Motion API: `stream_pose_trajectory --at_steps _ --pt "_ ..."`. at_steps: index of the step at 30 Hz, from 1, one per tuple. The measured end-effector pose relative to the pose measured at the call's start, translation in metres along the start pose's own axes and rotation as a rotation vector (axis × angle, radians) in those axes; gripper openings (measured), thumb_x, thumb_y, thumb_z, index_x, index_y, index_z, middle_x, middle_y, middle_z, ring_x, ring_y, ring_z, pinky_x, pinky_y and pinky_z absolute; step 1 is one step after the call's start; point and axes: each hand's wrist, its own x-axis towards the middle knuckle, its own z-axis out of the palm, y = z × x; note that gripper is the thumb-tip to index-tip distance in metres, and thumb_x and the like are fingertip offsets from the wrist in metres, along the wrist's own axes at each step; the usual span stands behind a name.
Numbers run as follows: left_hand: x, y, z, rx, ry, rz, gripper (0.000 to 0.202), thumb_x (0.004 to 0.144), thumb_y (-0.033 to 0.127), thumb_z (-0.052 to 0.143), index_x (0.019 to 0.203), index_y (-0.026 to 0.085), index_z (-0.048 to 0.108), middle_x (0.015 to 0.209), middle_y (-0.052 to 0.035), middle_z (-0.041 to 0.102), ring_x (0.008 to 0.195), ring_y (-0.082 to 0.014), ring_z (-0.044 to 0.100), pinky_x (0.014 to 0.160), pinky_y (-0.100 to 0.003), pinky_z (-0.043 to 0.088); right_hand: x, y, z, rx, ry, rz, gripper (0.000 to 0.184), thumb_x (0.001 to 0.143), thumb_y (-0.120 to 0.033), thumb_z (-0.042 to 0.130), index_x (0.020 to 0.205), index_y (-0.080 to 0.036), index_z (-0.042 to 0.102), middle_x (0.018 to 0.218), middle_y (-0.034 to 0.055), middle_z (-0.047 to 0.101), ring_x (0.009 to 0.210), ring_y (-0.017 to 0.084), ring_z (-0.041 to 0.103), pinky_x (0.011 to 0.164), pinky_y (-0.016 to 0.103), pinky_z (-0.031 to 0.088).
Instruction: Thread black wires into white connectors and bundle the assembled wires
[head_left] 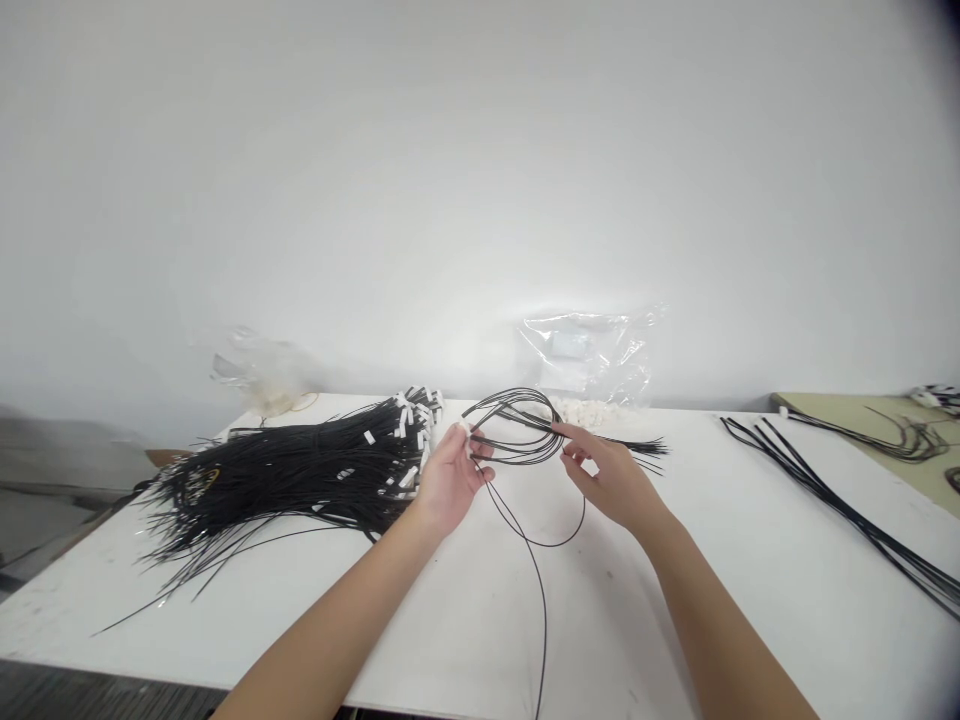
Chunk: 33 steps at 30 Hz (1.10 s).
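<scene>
My left hand (450,475) pinches the white-tagged ends of a few thin black wires (517,435) that loop between my hands above the white table (480,620). On the other side of the loop, my right hand (611,475) has its fingers closed on the wires. One loose strand (536,560) hangs down from the loop and trails toward the table's front edge. Just left of my left hand lies a large bundle of black wires with white tags (300,470).
A clear plastic bag of small white parts (589,365) leans against the wall behind the loop. Another crumpled clear bag (259,375) sits at the back left. Long black wires (840,500) lie across the table's right side, beside a beige board (870,430).
</scene>
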Motion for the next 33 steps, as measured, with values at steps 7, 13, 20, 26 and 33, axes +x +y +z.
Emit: stream_pose_trajectory --at_steps 7,13,20,26,33 --pt "0.0 0.0 -0.001 -0.003 0.022 0.014 0.017 0.075 0.035 0.054 0.077 0.019 0.047 0.075 0.0017 0.045 0.062 -0.0091 0.047 0.047 -0.021 0.036 0.0 -0.002 -0.001 0.001 0.04 0.15 0.062 0.076 -0.029 0.044 0.133 -0.028 0.021 0.083 -0.0009 0.061 0.067 0.015 0.055 0.051 0.023 0.042" --pt "-0.001 0.0 0.001 -0.002 0.004 0.024 0.017 0.074 0.035 0.055 0.077 0.019 0.048 0.076 0.0011 0.047 0.063 -0.0099 0.048 0.049 -0.022 0.037 0.002 0.003 -0.001 -0.156 0.018 0.269 0.052 0.077 -0.03 0.044 0.127 -0.03 0.031 0.086 -0.0017 0.061 0.065 0.013 0.054 0.048 0.023 0.038" --pt "0.001 -0.003 -0.003 0.004 -0.021 0.031 0.017 0.075 0.034 0.054 0.079 0.019 0.049 0.073 0.0009 0.046 0.065 -0.0107 0.049 0.056 -0.026 0.041 -0.002 0.012 0.007 -0.239 -0.043 0.202 0.034 0.078 -0.032 0.046 0.112 -0.031 0.048 0.108 0.001 0.054 0.09 0.019 0.052 0.06 0.027 0.044" --pt "0.0 -0.004 -0.002 0.085 -0.067 0.011 0.016 0.074 0.032 0.056 0.078 0.018 0.049 0.075 -0.0004 0.048 0.067 -0.0111 0.05 0.06 -0.026 0.042 -0.002 0.016 0.011 -0.296 0.106 0.116 0.049 0.076 -0.033 0.05 0.124 -0.025 0.039 0.129 0.0065 0.035 0.116 0.028 0.032 0.088 0.045 0.037" --pt "-0.009 -0.003 0.003 0.189 -0.197 -0.102 0.015 0.075 0.031 0.055 0.075 0.017 0.05 0.071 -0.001 0.047 0.065 -0.0107 0.049 0.06 -0.024 0.04 0.004 0.016 0.004 -0.117 0.411 0.121 0.033 0.084 -0.033 0.037 0.114 -0.025 0.049 0.126 0.0066 0.041 0.118 0.025 0.032 0.096 0.048 0.029"
